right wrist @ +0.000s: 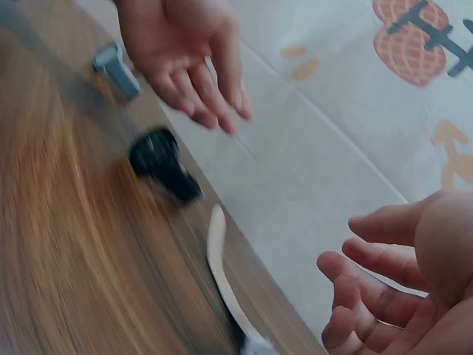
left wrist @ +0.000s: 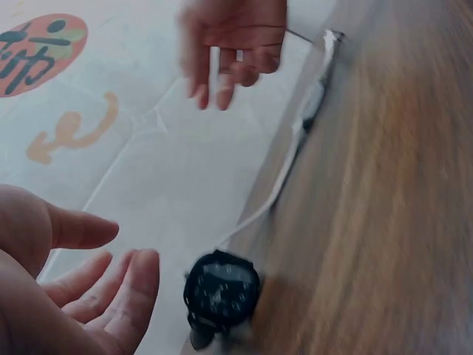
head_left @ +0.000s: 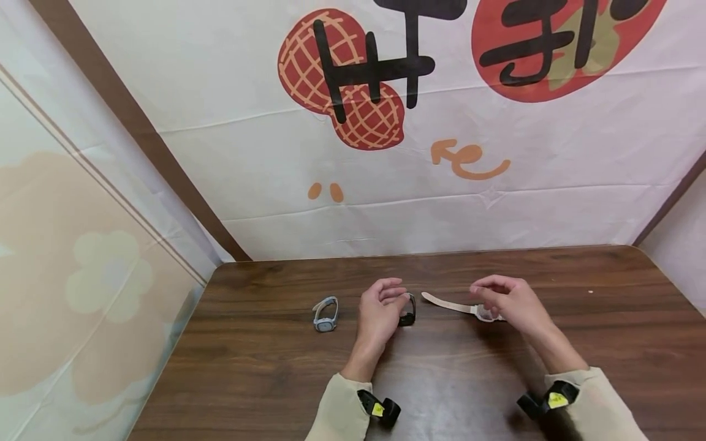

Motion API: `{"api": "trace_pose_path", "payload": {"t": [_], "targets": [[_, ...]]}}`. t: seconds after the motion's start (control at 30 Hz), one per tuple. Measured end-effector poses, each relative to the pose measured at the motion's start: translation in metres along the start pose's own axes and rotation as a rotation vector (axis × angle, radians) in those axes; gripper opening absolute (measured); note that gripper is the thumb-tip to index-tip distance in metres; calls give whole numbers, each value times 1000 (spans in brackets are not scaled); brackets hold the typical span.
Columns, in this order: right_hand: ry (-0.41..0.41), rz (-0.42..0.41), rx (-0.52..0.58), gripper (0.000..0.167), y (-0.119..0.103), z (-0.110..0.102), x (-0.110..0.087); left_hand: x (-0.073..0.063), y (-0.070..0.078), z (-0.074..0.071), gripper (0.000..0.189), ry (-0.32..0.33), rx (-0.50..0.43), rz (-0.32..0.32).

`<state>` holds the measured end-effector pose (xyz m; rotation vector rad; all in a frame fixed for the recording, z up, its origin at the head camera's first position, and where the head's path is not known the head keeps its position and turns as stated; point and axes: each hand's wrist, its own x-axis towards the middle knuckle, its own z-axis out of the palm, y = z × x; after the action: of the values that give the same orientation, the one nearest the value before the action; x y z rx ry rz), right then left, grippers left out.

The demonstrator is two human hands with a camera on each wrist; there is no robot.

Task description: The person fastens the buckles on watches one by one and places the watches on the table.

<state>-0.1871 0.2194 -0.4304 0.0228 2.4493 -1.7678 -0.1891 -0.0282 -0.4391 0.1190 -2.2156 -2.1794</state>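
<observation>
Three wristwatches lie in a row on the brown wooden table (head_left: 265, 380). My left hand (head_left: 380, 312) hovers beside the black watch (left wrist: 222, 292), fingers relaxed and nothing between them; in the head view it partly covers that watch. The black watch stands with its strap looped and its dial facing me. My right hand (head_left: 510, 303) is above the white watch (head_left: 485, 313), fingers loosely bent with a gap to the thumb, holding nothing. This watch lies stretched out, its pale strap (right wrist: 225, 277) pointing toward the black one. The light blue watch (head_left: 325, 315), strap looped, stands left of my left hand.
A white printed cloth (head_left: 248, 165) hangs right behind the table's far edge, and another cloth (head_left: 83, 245) hangs along the left side. A tiny pale speck (head_left: 591, 291) lies at the table's back right. Black wrist cameras (head_left: 380, 409) sit on both sleeves.
</observation>
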Motion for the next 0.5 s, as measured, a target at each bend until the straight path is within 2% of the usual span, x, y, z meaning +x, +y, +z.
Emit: {"api": "trace_pose_path", "payload": {"t": [0.07, 0.2, 0.3, 0.5], "targets": [[-10, 3, -63, 37, 2, -11, 0, 1, 3, 2, 26, -16, -26, -20], [-25, 11, -150, 39, 8, -31, 0, 7, 6, 7, 27, -51, -13, -39], [-29, 7, -205, 38, 14, -43, 0, 12, 7, 9, 28, -96, 3, -76], [-68, -29, -229, 36, 29, -60, 2, 17, 8, 11, 31, -179, 36, -140]]}}
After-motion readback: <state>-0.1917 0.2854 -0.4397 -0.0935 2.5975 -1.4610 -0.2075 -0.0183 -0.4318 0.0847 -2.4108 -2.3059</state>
